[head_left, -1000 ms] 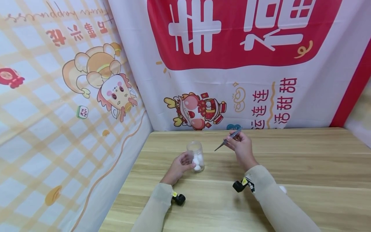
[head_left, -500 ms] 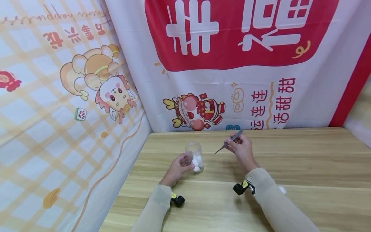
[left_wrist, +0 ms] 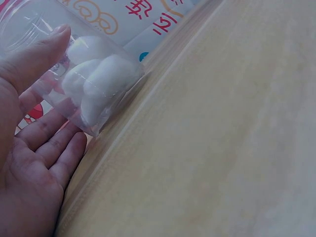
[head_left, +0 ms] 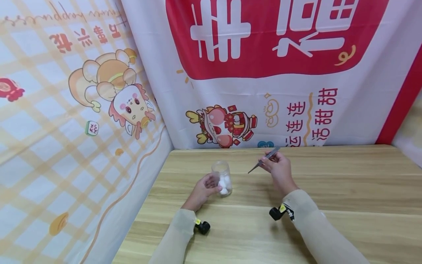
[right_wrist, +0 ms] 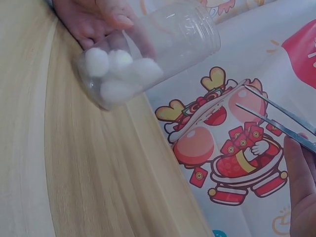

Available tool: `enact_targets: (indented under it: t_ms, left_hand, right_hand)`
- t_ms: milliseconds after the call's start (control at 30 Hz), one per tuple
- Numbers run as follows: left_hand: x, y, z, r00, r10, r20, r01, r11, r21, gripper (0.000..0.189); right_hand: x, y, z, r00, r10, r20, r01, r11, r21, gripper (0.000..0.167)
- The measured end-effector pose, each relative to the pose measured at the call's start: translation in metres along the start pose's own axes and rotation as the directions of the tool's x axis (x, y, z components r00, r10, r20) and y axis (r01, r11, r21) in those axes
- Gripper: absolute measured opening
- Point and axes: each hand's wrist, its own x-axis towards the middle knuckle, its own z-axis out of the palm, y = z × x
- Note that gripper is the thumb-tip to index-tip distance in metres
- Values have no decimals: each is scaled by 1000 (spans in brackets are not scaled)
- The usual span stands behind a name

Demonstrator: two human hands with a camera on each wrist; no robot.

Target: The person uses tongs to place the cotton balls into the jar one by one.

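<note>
A clear jar (head_left: 220,168) stands on the wooden table with several white cotton balls (left_wrist: 101,81) in its lower part. My left hand (head_left: 202,191) holds the jar from its left side, with the thumb in front and the fingers around the back. In the right wrist view the open mouth of the jar shows no lid. My right hand (head_left: 279,171) pinches a pair of grey metal tweezers (head_left: 263,160) to the right of the jar. Their two tips, seen in the right wrist view, are spread apart with nothing between them.
Behind the table (head_left: 356,176) hangs a printed red and white cloth (head_left: 158,55). Another printed cloth (head_left: 43,154) hangs along the left side. A small white thing (head_left: 322,213) lies mostly hidden behind the right sleeve.
My right hand has shifted a little to the right with the tweezers, and its sleeve now covers more of the small white thing. The left hand and the jar stay in place.
</note>
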Motion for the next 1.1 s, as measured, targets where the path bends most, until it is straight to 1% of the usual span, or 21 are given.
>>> enact_targets:
  t_ms: [167, 467, 700, 900, 1033, 1100]
  left_hand:
    - [2, -6, -1, 1000, 15, -12, -15, 1000, 9, 73]
    - [0, -5, -2, 999, 43, -9, -42, 999, 8, 74]
    - [2, -7, -2, 998, 70, 1, -70, 997, -10, 68]
    - [3, -7, -1, 998, 63, -5, -63, 998, -14, 69]
    - [3, -7, 0, 998, 56, -3, -56, 998, -7, 69]
    - [3, -7, 0, 999, 50, 3, -50, 999, -17, 69]
  right_hand:
    - [-2, 0, -7, 1000, -10, 11, 10, 1000, -15, 20]
    - [-6, -7, -17, 998, -55, 38, 56, 998, -28, 21]
    - [-11, -15, -26, 995, -84, 52, 88, 992, -88, 21]
    - [-14, -20, -38, 992, -103, 73, 112, 984, -135, 27]
    - [-16, -23, -50, 990, -110, 84, 123, 979, -163, 29]
    - [-18, -25, -56, 990, -110, 86, 124, 975, -182, 29]
